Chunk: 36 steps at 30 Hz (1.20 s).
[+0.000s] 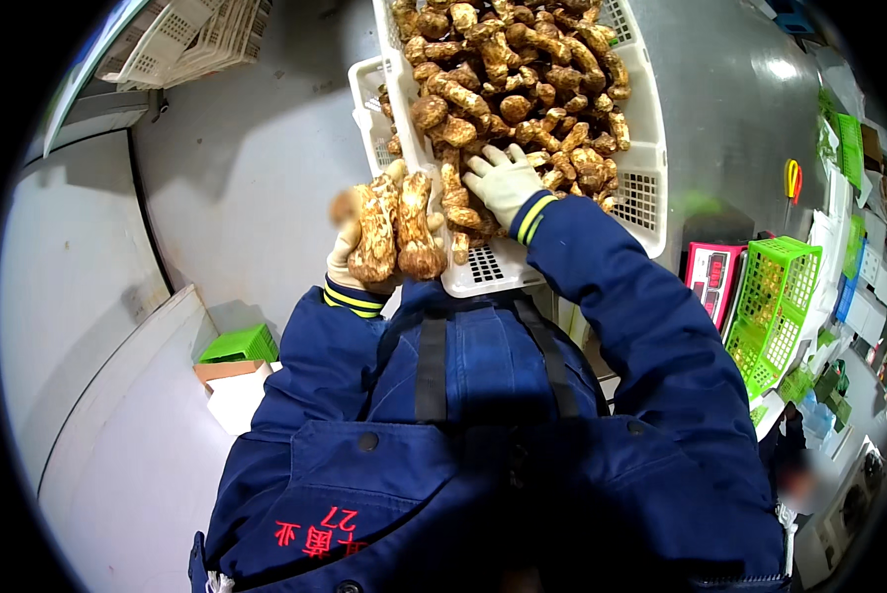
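Note:
My left hand (341, 261), in a pale glove, is closed around a few thick brown-and-cream mushrooms (418, 225), held side by side left of a white crate. My right hand (506, 182), gloved too, rests with its fingers spread on the mushrooms (493, 89) heaped in that white plastic crate (644, 148). Nothing shows gripped in the right hand, though its fingertips touch the heap. Long stems and rounded brown caps fill most of the crate, and a bare grid corner shows near my body.
A second white crate (366, 104) sits partly under the first. On the grey metal table (725, 109) at right are orange-handled scissors (793, 181), a red scale (710, 277) and green baskets (775, 311). White crates (181, 44) stand at far left; a green basket (241, 345) stands lower left.

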Tool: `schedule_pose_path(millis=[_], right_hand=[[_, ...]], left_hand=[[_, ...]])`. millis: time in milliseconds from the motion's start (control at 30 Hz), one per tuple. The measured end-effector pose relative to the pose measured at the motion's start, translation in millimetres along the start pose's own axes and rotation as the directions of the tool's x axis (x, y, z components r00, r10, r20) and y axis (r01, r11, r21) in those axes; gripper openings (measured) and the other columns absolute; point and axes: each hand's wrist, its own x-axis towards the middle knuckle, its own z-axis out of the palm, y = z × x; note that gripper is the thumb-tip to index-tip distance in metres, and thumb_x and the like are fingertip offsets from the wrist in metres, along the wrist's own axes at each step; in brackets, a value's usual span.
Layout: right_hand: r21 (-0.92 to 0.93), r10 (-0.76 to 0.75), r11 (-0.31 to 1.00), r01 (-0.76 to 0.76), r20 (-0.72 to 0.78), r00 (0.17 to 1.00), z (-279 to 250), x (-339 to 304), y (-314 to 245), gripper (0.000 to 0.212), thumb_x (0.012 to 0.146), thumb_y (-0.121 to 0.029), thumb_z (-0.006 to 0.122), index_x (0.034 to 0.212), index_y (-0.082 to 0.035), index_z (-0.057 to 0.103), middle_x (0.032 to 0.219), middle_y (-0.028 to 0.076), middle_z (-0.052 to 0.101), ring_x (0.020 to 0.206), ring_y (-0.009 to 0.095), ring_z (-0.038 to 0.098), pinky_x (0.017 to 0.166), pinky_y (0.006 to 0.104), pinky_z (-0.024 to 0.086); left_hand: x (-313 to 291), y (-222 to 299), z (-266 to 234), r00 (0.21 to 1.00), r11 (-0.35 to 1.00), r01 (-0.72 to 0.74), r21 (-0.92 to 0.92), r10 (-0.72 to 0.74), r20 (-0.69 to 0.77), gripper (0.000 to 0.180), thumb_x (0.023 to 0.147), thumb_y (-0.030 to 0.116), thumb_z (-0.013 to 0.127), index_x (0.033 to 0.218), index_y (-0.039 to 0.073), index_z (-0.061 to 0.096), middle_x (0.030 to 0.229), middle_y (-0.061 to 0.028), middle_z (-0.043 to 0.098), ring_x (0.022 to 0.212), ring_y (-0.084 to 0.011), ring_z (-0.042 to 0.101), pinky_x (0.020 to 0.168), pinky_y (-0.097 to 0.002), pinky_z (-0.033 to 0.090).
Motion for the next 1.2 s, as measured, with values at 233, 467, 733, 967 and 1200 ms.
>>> schedule_pose_path(millis=[233,467,733,967,1200], right_hand=[[-0.133,0.019,0.991,0.005,0.175,0.984,-34.2,17.3,4.2,0.016,0.081,-0.018,0.060,0.091,-0.011,0.070,0.099,0.009,0.059,0.104,0.027,0.054,0.098,0.0463,0.038],[0.869,0.333,-0.405,-0.286,0.431,0.839,-83.2,-76.2,32.5,0.051,0.082,-0.023,0.076,0.122,0.002,0.057,0.097,0.004,0.067,0.077,0.008,0.060,0.068,0.0203,0.048],[0.685,0.649,-0.594,0.422,0.098,0.755,-86.8,-160.7,-13.5,0.052,0.080,-0.010,0.074,0.125,0.005,0.052,0.110,0.011,0.067,0.101,0.021,0.065,0.089,0.0336,0.053],[0.867,0.902,-0.190,0.460,-0.030,0.430,-86.4,-286.9,13.0,0.049,0.081,-0.013,0.075,0.122,0.006,0.055,0.109,0.014,0.066,0.098,0.021,0.064,0.089,0.0333,0.050],[0.943,0.971,0.230,0.240,-0.206,-0.120,-132.2,-425.8,54.2,0.048,0.090,-0.009,0.062,0.132,0.008,0.046,0.120,0.012,0.060,0.105,0.016,0.058,0.093,0.0274,0.045]], left_hand=[[-9.7,16.7,-2.5,0.996,1.000,0.010,0.013,-0.009,-0.088,0.086,0.086,0.041,0.063,0.150,0.010,0.016,0.146,-0.0152,0.035,0.123,-0.0404,0.049,0.101,-0.0551,0.042],[14.3,-5.3,25.6,0.991,0.994,0.086,0.070,-0.078,-0.109,0.073,0.091,0.042,0.053,0.149,0.010,0.023,0.148,-0.0153,0.034,0.135,-0.0389,0.034,0.111,-0.0546,0.029],[73.9,-66.8,59.6,0.925,0.920,0.375,0.116,-0.364,-0.106,0.066,0.091,0.037,0.055,0.145,0.009,0.031,0.146,-0.0150,0.038,0.133,-0.0352,0.038,0.112,-0.0565,0.026],[130.9,-191.3,131.4,0.778,0.761,0.621,0.187,-0.627,-0.031,0.060,0.095,0.043,0.046,0.145,0.012,0.033,0.144,-0.0150,0.040,0.132,-0.0338,0.039,0.111,-0.0533,0.028],[215.1,-365.9,230.7,0.471,0.179,-0.770,0.613,-0.489,0.734,0.080,0.069,-0.002,0.077,0.139,0.003,0.037,0.132,-0.0159,0.047,0.122,-0.0287,0.047,0.101,-0.0399,0.042]])
